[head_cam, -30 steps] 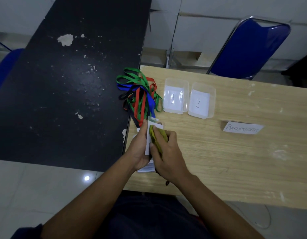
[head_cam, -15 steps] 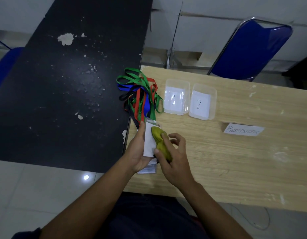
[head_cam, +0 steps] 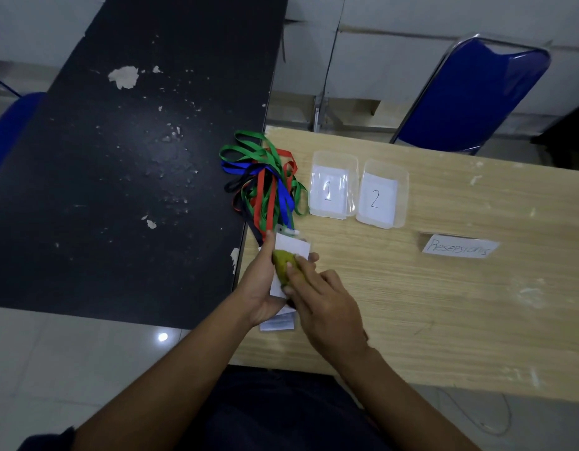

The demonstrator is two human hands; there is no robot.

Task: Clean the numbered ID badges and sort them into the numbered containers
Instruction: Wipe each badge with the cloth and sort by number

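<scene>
Two hands: both busy just below the centre of the frame, over the left end of the wooden surface (head_cam: pixel 444 304).
Left hand (head_cam: pixel 259 284): holds a badge (head_cam: pixel 293 247) from behind and tilts it up, with the thumb laid along its left edge and a fingertip showing past its right edge.
Badge: a flat white rectangular card; any number on it cannot be read.
Right hand (head_cam: pixel 327 307): fingers curled round a cloth (head_cam: pixel 283 265), pressing it on the face of the badge.
Cloth: a soft, bunched, yellow-green wad with a fuzzy texture.
Straps (head_cam: pixel 265 180): a loose tangle of flat ribbons in green, red, blue and black, above the badge, spilling over the seam between the two surfaces.
Pile of badges (head_cam: pixel 278 323): white cards lying flat under the hands, mostly hidden.
Container 1 (head_cam: pixel 334 157): clear plastic with rounded corners, a paper "1" in its bottom, right of the straps.
Container 2 (head_cam: pixel 384 166): the same kind, marked "2", just beside it on the right.
Paper slip (head_cam: pixel 459 249): white, handwritten, at centre right.
Wooden surface: pale, straight-grained laminate with scuffs.
Black surface (head_cam: pixel 119 190): matt, with chipped paint, at left.
Chair (head_cam: pixel 470 92): blue padding and a metal tube frame, at upper right.
</scene>
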